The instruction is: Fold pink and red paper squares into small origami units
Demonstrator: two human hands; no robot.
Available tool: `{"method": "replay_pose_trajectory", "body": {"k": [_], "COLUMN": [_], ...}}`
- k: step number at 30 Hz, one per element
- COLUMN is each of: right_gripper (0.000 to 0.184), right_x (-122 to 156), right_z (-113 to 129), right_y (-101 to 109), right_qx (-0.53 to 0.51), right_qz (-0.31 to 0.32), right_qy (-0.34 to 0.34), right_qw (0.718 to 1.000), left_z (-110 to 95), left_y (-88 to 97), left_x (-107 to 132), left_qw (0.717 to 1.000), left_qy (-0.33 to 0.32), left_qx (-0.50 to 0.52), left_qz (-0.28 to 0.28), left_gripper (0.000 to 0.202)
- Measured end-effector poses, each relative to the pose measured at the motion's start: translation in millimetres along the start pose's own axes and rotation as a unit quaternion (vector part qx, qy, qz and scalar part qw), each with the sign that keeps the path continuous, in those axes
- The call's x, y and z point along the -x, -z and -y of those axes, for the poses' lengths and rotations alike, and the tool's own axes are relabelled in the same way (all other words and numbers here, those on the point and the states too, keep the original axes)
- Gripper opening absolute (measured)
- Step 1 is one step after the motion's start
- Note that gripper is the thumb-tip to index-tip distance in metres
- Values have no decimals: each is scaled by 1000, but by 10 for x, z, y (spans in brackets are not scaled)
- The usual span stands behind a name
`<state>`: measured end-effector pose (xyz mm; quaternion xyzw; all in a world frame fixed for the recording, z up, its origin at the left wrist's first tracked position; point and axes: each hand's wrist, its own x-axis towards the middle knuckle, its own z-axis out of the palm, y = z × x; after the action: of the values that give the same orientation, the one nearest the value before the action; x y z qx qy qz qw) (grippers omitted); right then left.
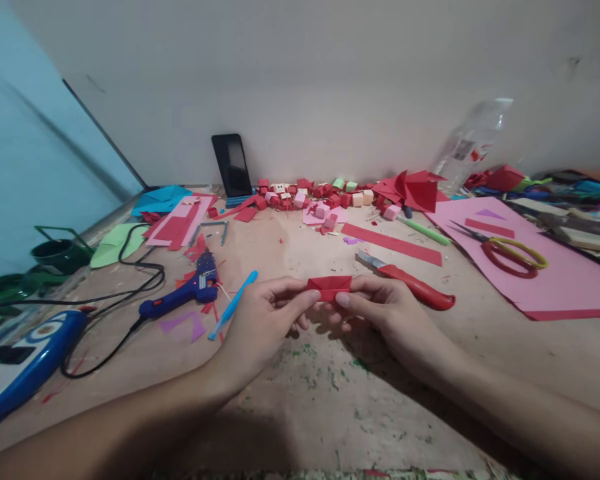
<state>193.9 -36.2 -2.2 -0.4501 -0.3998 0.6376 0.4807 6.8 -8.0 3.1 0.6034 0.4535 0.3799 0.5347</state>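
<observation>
A small piece of folded red paper [329,285] is held level just above the table, between both hands. My left hand [275,310] pinches its left end between thumb and fingers. At the right end, the thumb and fingers of my right hand [380,307] are closed on it in the same way. Crease lines run across the paper's upper flap. Beside my left hand lies a light blue pen-like tool [233,305]. A red-handled knife [414,285] with a grey blade lies just beyond my right hand.
A blue glue gun [185,290] with a black cord lies left. Scissors [513,255] rest on pink paper [565,287] at right. Several small paper cubes [323,210] line the wall, near a leaning phone [231,165] and a clear plastic bottle [473,143]. A red strip [393,245] lies mid-table.
</observation>
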Motion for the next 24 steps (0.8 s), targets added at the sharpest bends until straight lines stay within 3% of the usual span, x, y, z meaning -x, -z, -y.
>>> {"method": "replay_pose_trajectory", "body": {"k": [13, 24], "right_gripper": [26, 26], "right_x": [0, 14], "right_z": [26, 19], "right_y": [-3, 0], "right_qx": [22, 14], "right_qz": [11, 9], "right_qy": [6, 4], "right_qw": [1000, 1000], "left_z": [-13, -11], "left_y": [11, 8], "left_x": [8, -10], "left_qw": [1000, 999], "left_qy": [-6, 0], "left_qx": [-19, 7], "left_qz": [2, 39], "left_gripper": [26, 23]}}
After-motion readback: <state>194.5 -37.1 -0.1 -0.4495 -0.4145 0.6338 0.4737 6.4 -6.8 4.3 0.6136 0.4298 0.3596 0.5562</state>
